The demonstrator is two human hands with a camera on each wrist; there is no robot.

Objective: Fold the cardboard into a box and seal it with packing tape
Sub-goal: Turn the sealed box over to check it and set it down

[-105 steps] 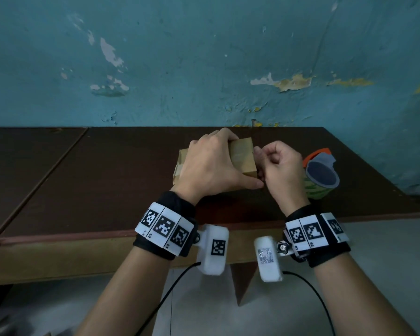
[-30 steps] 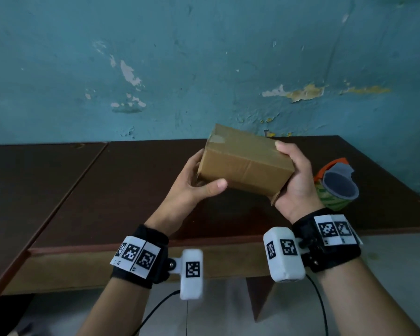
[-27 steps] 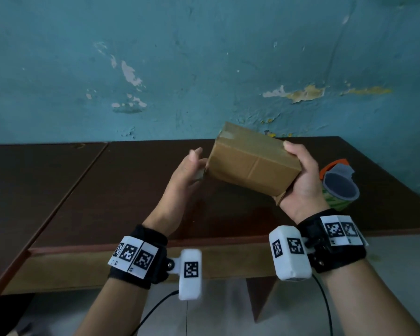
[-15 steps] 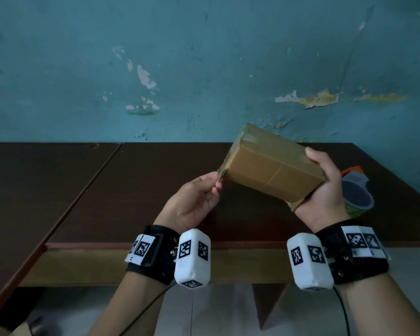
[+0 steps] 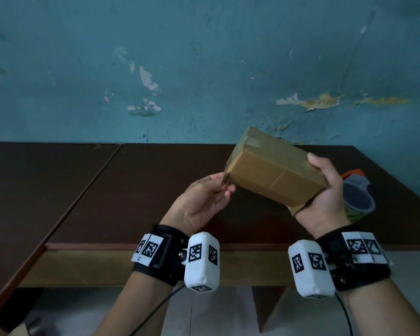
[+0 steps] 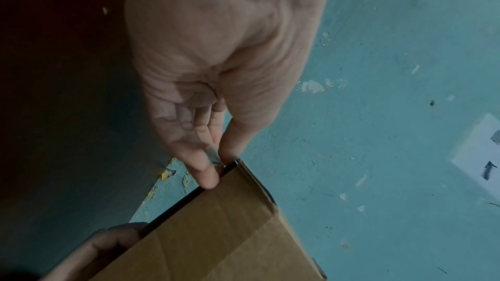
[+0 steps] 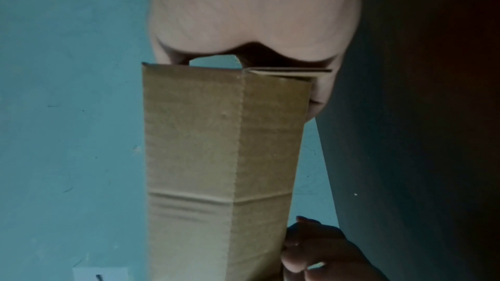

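Above the dark wooden table (image 5: 155,190), in front of a peeling blue wall (image 5: 204,69), a small cardboard box (image 5: 274,175) is held clear of the tabletop and tilted, its left end higher than its right. The right hand (image 5: 325,197) grips the lower right end, thumb curled over the top edge and fingers wrapped underneath; a loose flap sticks out below the palm. The left hand (image 5: 201,202) sits at the box's lower left corner, where the left wrist view shows its thumb and forefinger (image 6: 208,170) pinching the edge of a flap. A strip of tape shows on the box's upper left end. Behind the right hand, partly hidden by it, a tape roll (image 5: 357,200) with an orange part rests on the table near its right edge. Both wrists wear black bands with white marker blocks (image 5: 201,260).
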